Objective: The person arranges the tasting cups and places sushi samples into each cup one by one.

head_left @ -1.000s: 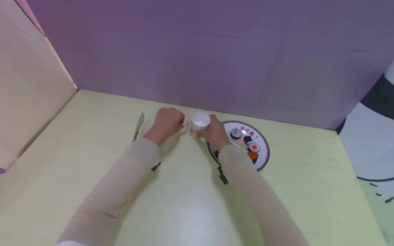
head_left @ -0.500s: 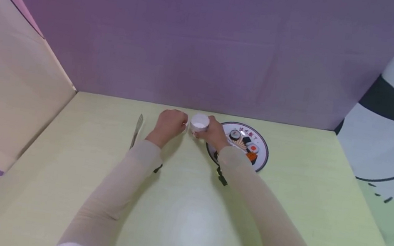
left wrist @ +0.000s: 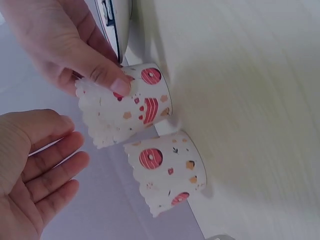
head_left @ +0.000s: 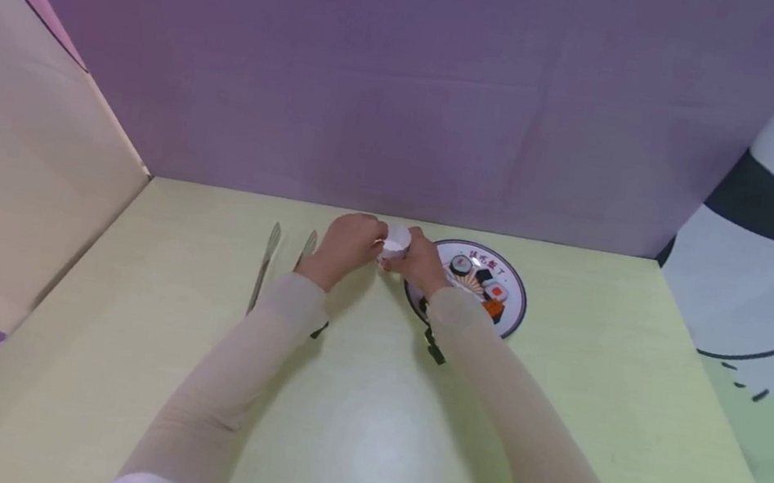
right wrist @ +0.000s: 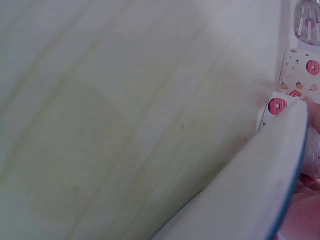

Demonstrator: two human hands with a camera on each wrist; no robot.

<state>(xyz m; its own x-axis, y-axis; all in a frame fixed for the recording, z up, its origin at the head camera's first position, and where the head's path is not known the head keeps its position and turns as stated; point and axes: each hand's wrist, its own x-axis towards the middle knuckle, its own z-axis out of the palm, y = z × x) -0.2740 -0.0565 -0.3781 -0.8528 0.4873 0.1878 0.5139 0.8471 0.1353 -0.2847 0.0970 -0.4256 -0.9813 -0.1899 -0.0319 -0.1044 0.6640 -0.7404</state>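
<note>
My right hand [head_left: 421, 261] grips a white paper baking cup [left wrist: 145, 95] printed with doughnuts and cake, its rim scalloped. The thumb lies along its outer wall. A matching second paper cup [left wrist: 170, 165] stands right beside it on the table and is hidden behind my left hand in the head view. Close to the cups' rims is my left hand [left wrist: 45, 170], its fingers loosely bent with nothing between them. A small gap separates these fingers from the held cup in the left wrist view.
Right of the cups lies a round sushi-print plate [head_left: 519, 297], partly behind my right forearm. A dark handle end [head_left: 435, 347] shows by its near edge. Left of my left hand lie two slim metal utensils, one long utensil [head_left: 265, 266] farther out. A purple wall [head_left: 405, 112] backs the table.
My left hand has moved right, from beside the second cup over to the held cup's rim, uncovering another utensil. My right hand and its cup have barely moved.
</note>
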